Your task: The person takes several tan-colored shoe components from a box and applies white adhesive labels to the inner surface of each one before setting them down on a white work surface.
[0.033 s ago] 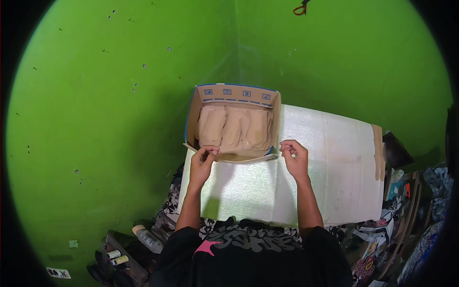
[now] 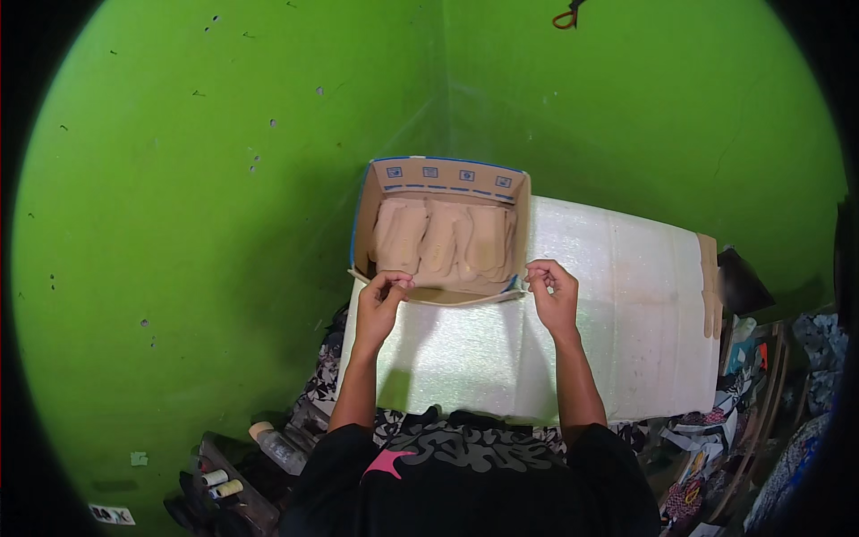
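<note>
Cardboard box (image 2: pixel 449 182) has edged slightly rightward, closer to the right hand (image 2: pixel 555 291); whether its curled fingers or the left hand (image 2: pixel 380 300) clamp it, I can't tell.

The top edge cuts off a red-looped tool (image 2: pixel 564 19). Tan pieces (image 2: pixel 439 242) on top partly hide those beneath. The left grip (image 2: pixel 380 300) covers part of the box (image 2: pixel 452 176) at its near rim.
</note>
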Available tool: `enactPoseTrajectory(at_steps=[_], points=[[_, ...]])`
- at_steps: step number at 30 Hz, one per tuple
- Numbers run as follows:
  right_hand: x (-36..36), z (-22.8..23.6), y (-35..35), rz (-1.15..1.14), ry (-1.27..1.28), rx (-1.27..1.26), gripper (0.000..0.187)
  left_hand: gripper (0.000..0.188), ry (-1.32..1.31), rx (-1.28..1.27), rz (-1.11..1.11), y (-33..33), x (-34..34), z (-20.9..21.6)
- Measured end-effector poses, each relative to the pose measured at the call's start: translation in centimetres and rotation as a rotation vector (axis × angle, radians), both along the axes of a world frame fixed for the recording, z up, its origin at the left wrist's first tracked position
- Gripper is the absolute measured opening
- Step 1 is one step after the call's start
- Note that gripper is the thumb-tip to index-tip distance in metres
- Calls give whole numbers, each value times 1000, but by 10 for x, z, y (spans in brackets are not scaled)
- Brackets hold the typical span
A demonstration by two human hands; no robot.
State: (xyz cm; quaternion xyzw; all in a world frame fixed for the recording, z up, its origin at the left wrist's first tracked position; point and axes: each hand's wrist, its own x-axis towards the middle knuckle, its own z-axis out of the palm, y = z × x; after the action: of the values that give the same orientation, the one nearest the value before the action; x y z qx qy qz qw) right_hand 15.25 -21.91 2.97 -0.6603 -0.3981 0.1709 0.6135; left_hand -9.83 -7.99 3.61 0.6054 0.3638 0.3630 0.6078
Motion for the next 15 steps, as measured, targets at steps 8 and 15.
enactPoseTrajectory(at_steps=[8, 15], points=[[-39, 0, 95, 91, 27, -15, 6, 12, 39, 96, -116, 80, -7, -8], [-28, -52, 155, 56, 89, -162, 7, 12, 125, 189, -186, 135, 25, -30]])
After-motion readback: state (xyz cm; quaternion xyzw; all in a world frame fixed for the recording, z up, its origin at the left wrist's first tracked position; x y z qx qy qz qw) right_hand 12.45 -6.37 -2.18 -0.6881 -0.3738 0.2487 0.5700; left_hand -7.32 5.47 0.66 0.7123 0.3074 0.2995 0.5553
